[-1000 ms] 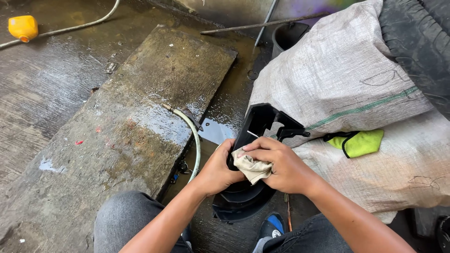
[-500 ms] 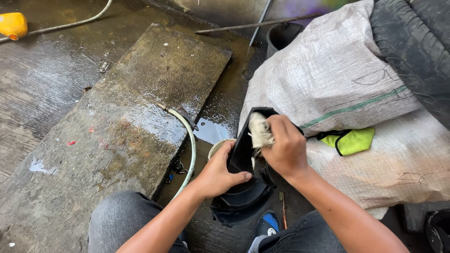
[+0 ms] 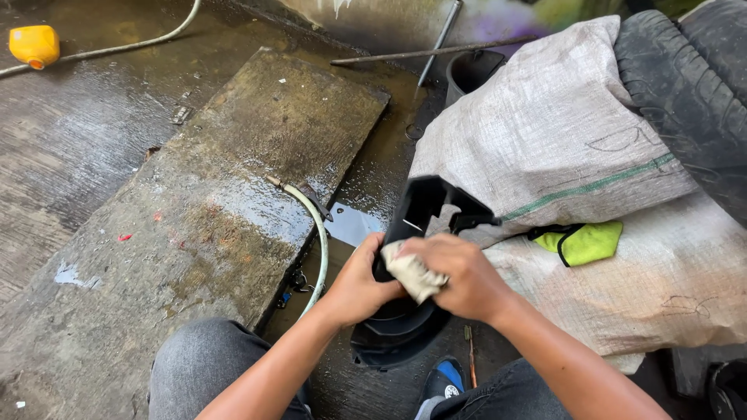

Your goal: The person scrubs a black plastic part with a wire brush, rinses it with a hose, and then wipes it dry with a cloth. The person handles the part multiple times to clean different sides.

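Left hand (image 3: pixel 359 281) gripping the black plastic part (image 3: pixel 412 233), right hand (image 3: pixel 459 274) beside it clamped on a pale rag (image 3: pixel 411 272), woven sacks (image 3: pixel 560 148) right, wet concrete slab (image 3: pixel 194 202) left

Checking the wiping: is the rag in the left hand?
No, the right hand presses the rag on the black plastic part.

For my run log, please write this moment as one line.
left hand: grips black plastic part | right hand: presses beige rag on it | hose on wet slab | sacks beside
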